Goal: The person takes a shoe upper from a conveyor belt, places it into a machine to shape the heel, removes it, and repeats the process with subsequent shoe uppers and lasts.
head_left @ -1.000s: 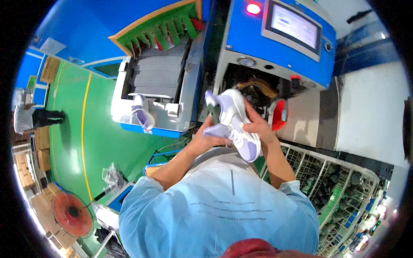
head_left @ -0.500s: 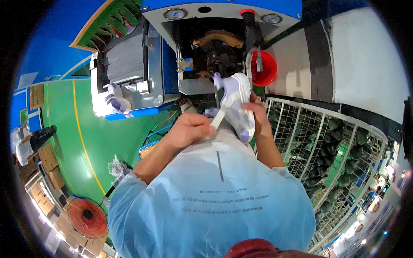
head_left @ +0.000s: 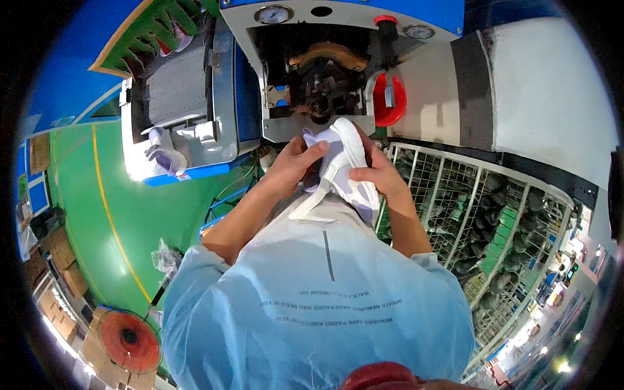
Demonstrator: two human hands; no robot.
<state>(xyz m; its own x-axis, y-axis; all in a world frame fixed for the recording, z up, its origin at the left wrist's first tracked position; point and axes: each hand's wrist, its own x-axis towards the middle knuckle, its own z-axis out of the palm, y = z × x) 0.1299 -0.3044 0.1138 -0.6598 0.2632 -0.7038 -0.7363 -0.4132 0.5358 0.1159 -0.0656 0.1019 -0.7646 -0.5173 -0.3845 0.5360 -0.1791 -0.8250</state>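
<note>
A white and lilac sneaker [head_left: 339, 170] is held in front of my body, tilted, its white sole turned to the right. My left hand [head_left: 294, 170] grips the lilac collar end, thumb on the upper. My right hand [head_left: 383, 170] is wrapped round the sole side, its thumb pressing on the upper. A loose white strap [head_left: 311, 205] hangs from the shoe toward my shirt, its end free. The fingers behind the shoe are hidden.
Ahead stands a machine with gauges [head_left: 273, 14] and a dark opening. Another lilac and white shoe [head_left: 168, 155] lies on the conveyor's end [head_left: 172, 91] at the left. A red bucket [head_left: 398, 107] and a white wire rack [head_left: 455, 195] of dark shoe lasts are at the right.
My left hand has let go of the strap and moved up to the shoe's collar. The strap now hangs loose. The shoe has shifted slightly toward me, and my right thumb presses further onto the upper.
</note>
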